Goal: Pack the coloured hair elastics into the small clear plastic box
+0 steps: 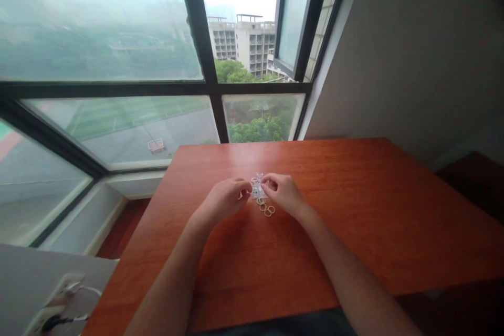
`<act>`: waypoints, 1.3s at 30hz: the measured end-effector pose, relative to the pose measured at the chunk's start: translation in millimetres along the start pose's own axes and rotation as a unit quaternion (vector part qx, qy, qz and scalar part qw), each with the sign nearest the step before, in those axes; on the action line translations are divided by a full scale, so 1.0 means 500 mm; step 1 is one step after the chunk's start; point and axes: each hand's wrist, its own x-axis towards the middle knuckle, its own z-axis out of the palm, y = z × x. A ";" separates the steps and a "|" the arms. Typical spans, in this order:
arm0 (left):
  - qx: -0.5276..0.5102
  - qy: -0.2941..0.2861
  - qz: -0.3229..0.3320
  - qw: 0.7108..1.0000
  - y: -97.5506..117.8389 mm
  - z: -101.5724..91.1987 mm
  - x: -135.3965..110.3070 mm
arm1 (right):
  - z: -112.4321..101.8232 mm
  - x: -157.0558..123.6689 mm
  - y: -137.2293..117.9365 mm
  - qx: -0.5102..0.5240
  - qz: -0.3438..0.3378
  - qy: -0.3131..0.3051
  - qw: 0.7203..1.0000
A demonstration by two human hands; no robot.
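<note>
A small clear plastic box (pixel 259 189) with pale rings in it sits between my hands above the middle of the brown table (pixel 354 210). At its left edge, my left hand (pixel 228 197) is closed, with curled fingertips against the plastic. My right hand (pixel 284 191) pinches the right edge between thumb and fingers. Just in front of the box, several pale yellow rings (pixel 269 211) lie loose on the wood, some overlapping. The fingers partly cover the box, and its small details are too fine to make out.
Beyond the table's far edge stands a dark-framed window (pixel 212 86), with one pane swung outward. A pale wall (pixel 394 73) rises on the right. At the lower left, plugs and a white cable sit in a wall socket (pixel 65 291).
</note>
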 end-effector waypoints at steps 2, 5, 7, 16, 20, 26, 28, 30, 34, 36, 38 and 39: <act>-0.004 -0.015 0.005 1.000 0.001 0.001 -0.002 | 0.010 0.007 -0.003 -0.008 0.007 0.018 1.000; -0.002 -0.036 0.016 0.999 0.009 0.006 -0.002 | 0.020 0.010 -0.003 -0.026 0.013 0.007 1.000; 0.007 -0.047 0.023 0.999 0.017 0.012 -0.002 | 0.024 0.008 0.002 -0.028 0.015 -0.005 0.999; 0.055 -0.066 0.030 0.996 0.035 0.044 0.004 | 0.014 -0.003 0.020 -0.017 0.011 -0.007 1.000; 0.077 -0.079 0.039 0.993 0.027 0.057 0.006 | 0.010 -0.007 0.022 -0.009 0.003 0.001 1.000; 0.092 -0.081 0.054 0.991 0.031 0.059 0.009 | 0.005 -0.010 0.022 -0.002 0.004 -0.002 1.000; 0.078 -0.083 0.059 0.992 0.035 0.053 0.010 | 0.002 -0.011 0.022 -0.002 0.004 0.000 1.000; 0.059 -0.089 0.057 0.993 0.038 0.045 0.010 | -0.001 -0.012 0.023 0.002 0.003 0.001 1.000; 0.008 -0.079 0.038 0.996 0.033 0.029 0.010 | -0.009 -0.013 0.026 0.012 0.003 0.004 1.000; -0.026 -0.066 0.031 0.997 0.027 0.026 0.010 | -0.013 -0.013 0.027 0.017 0.004 0.007 1.000; -0.053 -0.062 0.030 0.996 0.022 0.028 0.010 | -0.015 -0.013 0.028 0.022 0.004 0.010 1.000; -0.060 -0.064 0.033 0.996 0.019 0.030 0.009 | -0.016 -0.013 0.029 0.023 0.004 0.011 1.000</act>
